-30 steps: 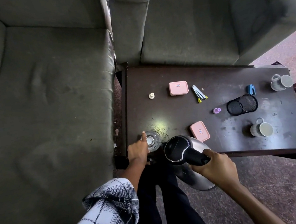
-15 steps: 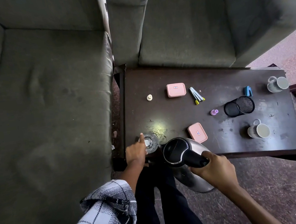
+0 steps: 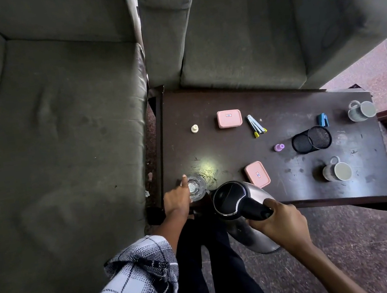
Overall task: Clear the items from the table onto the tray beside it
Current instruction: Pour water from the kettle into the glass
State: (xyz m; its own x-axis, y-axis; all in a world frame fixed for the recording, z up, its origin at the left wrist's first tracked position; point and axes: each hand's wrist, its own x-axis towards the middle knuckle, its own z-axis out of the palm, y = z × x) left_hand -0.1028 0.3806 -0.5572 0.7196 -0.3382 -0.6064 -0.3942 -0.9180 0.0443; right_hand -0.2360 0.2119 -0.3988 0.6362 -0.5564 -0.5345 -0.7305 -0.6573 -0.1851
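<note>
**Table status: kettle tilted toward glass, both hands engaged**

1. Right hand [image 3: 279, 221]: the fingers are curled tight round the black handle of the steel kettle [image 3: 242, 204]. The kettle is tilted, with its black lid facing the camera and its spout end just beside the glass [image 3: 196, 187]. Its body overhangs the near edge of the table [image 3: 280, 100].

2. Left hand [image 3: 177, 199]: the hand is against the near-left side of the glass. One finger [image 3: 184, 180] lies straight along the left of the rim. The remaining fingers are hidden under the hand, so it cannot be told whether they clasp the glass. The forearm wears a rolled checked sleeve [image 3: 136, 284].

3. The glass stands upright on the near-left corner of the table.

4. Items on the table top, left to right:
   - a small white cap [image 3: 194, 128], far side;
   - a pink box [image 3: 229, 118], far side, with a bundle of markers [image 3: 256, 126] just beside it;
   - a second pink box [image 3: 257, 174], near side, just beside the kettle;
   - a small purple cap [image 3: 279, 147], near the middle;
   - a black mesh cup [image 3: 311, 139] lying on its side, just beside the purple cap;
   - a blue stapler [image 3: 322, 120], just beyond the mesh cup;
   - a grey mug [image 3: 361, 110] at the far-right corner;
   - a second grey mug [image 3: 337, 171] on the near-right side.

5. Surroundings: a green sofa [image 3: 51, 140] stands left of the table and a green armchair [image 3: 247, 36] behind it.
</note>
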